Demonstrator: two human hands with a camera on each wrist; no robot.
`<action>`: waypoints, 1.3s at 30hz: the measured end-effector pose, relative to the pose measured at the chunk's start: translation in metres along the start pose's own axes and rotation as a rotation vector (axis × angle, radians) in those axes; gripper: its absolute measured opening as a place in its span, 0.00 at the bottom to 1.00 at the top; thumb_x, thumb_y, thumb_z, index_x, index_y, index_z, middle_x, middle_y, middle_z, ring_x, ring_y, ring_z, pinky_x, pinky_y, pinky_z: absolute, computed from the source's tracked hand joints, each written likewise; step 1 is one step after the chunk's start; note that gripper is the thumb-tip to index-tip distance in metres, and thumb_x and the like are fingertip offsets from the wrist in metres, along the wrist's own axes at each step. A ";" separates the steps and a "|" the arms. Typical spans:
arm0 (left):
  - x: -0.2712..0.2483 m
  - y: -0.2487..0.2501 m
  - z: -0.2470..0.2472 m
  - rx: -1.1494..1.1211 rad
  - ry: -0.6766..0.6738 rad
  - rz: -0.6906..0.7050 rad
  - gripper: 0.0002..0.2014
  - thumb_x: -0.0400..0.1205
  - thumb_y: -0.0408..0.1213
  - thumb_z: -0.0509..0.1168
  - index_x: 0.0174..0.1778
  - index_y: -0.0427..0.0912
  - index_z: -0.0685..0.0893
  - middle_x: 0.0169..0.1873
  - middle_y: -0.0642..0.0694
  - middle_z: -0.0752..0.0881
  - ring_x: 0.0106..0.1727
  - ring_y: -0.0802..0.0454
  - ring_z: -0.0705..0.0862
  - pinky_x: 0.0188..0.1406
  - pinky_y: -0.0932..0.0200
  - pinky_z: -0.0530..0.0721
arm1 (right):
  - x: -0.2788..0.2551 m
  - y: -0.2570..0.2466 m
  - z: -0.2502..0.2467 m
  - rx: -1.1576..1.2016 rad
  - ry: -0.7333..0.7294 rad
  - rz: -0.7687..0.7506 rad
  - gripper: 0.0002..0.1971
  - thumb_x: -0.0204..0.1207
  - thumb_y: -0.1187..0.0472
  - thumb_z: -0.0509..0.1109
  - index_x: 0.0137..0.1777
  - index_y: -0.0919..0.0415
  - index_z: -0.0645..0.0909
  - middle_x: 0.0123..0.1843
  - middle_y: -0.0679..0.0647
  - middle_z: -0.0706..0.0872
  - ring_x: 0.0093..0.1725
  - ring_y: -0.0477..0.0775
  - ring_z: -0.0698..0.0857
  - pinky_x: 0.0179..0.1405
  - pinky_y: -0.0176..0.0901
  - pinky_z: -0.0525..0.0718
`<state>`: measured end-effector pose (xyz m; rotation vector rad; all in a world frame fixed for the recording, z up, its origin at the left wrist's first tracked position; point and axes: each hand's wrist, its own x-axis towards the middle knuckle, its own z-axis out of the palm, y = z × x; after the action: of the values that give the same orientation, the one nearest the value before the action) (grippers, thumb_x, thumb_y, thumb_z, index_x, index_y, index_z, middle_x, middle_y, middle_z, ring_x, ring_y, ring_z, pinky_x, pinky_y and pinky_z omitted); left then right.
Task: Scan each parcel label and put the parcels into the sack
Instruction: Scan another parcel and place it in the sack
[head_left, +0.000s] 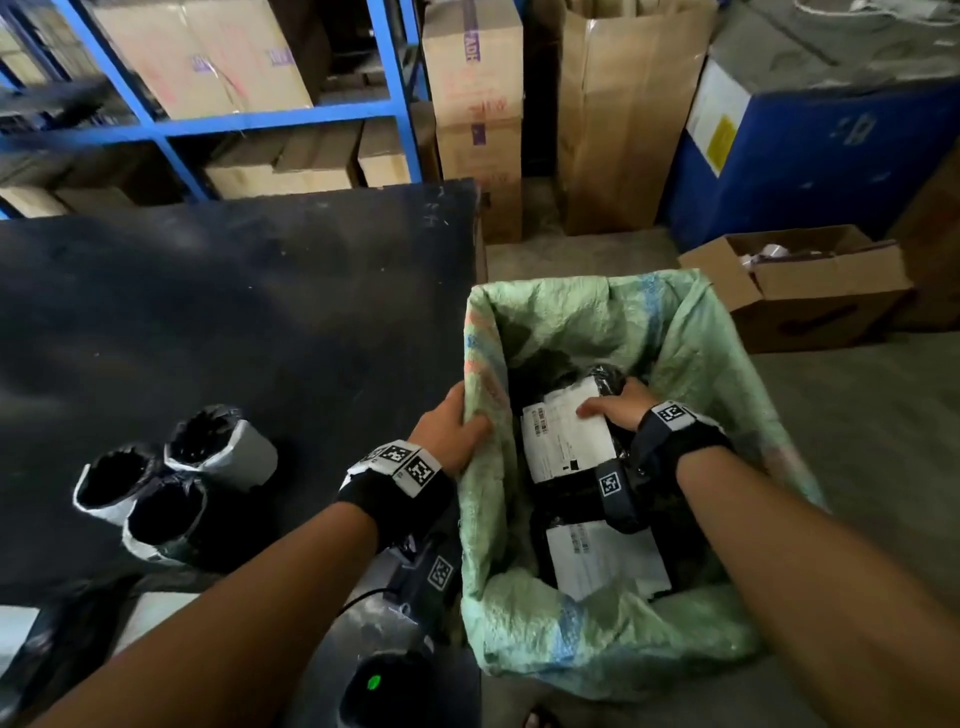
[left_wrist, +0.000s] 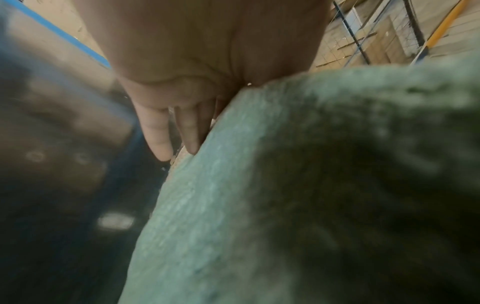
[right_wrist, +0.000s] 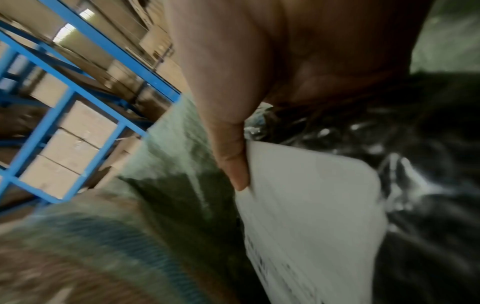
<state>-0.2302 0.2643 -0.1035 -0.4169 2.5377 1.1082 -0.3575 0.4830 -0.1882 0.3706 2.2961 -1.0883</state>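
Note:
A green woven sack (head_left: 670, 332) stands open on the floor beside the black table (head_left: 234, 322). My left hand (head_left: 449, 431) grips the sack's left rim (left_wrist: 233, 164), thumb inside and fingers (left_wrist: 158, 135) outside. Inside the sack my right hand (head_left: 615, 408) holds a black-wrapped parcel (head_left: 566, 447) with a white label (right_wrist: 306, 195), thumb (right_wrist: 232, 156) on the label. Another labelled black parcel (head_left: 605, 558) lies below it in the sack. Three black rolled parcels (head_left: 171, 478) stand on the table at the left.
A handheld scanner with a green light (head_left: 387, 680) sits at the table's near edge. Blue shelving (head_left: 249, 119) with cartons stands behind the table. Tall cardboard boxes (head_left: 618, 114), a blue crate (head_left: 810, 156) and an open carton (head_left: 800, 286) surround the sack on the floor.

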 end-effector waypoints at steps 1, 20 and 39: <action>0.000 -0.001 -0.001 -0.016 -0.004 -0.001 0.30 0.83 0.43 0.59 0.82 0.50 0.60 0.71 0.41 0.79 0.69 0.40 0.79 0.69 0.51 0.77 | 0.008 0.004 0.004 -0.001 -0.014 0.005 0.53 0.54 0.47 0.82 0.79 0.66 0.65 0.74 0.62 0.76 0.69 0.63 0.79 0.54 0.44 0.78; 0.005 -0.014 -0.001 -0.119 -0.031 -0.002 0.43 0.66 0.60 0.58 0.81 0.57 0.61 0.69 0.46 0.81 0.68 0.44 0.81 0.70 0.43 0.78 | 0.067 0.043 0.033 -0.325 0.230 0.084 0.34 0.78 0.65 0.66 0.80 0.76 0.56 0.79 0.73 0.65 0.78 0.69 0.68 0.76 0.52 0.68; -0.009 0.001 -0.004 0.016 0.046 0.049 0.26 0.85 0.48 0.59 0.78 0.43 0.67 0.68 0.39 0.81 0.68 0.40 0.80 0.66 0.52 0.77 | -0.069 -0.080 0.014 -0.168 -0.084 -0.265 0.08 0.79 0.59 0.68 0.46 0.64 0.85 0.38 0.57 0.87 0.35 0.55 0.86 0.29 0.38 0.80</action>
<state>-0.2237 0.2635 -0.0965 -0.3828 2.6084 1.1064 -0.3343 0.4213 -0.1051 -0.0458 2.3861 -1.0018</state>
